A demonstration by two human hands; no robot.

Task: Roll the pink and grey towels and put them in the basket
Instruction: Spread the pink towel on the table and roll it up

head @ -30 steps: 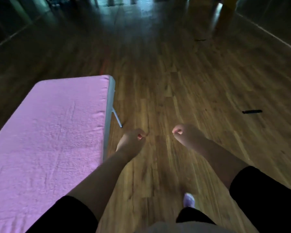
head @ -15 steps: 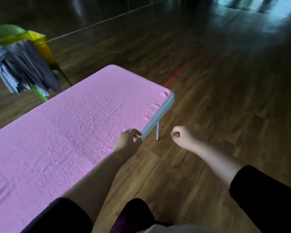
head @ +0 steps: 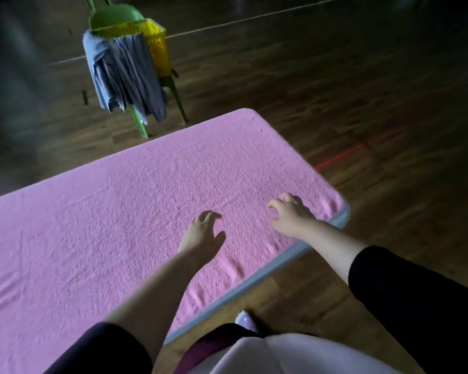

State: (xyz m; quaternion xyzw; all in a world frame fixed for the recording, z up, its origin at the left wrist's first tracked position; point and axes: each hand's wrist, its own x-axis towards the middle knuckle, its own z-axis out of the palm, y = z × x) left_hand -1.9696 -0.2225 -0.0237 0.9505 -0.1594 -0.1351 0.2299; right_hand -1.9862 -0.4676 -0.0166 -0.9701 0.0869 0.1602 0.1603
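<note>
A pink towel (head: 106, 211) lies spread flat over the whole table top. Both my hands are over its near right end. My left hand (head: 203, 233) hovers with loosely curled fingers, holding nothing. My right hand (head: 289, 214) is near the table's right edge, fingers loosely bent over the towel, with nothing in it. Behind the table a yellow basket (head: 157, 47) sits on a green chair (head: 116, 17). A grey towel (head: 130, 74) hangs down over the basket's front.
The table's grey edge (head: 257, 279) runs diagonally in front of me. Dark wooden floor (head: 362, 90) surrounds the table. A red line (head: 341, 157) marks the floor on the right. My foot (head: 243, 318) shows below the table edge.
The view has swung left and forward, bringing the chair and basket closer. Both hands, fists beside the table's end before, have moved over the pink towel and their fingers have loosened.
</note>
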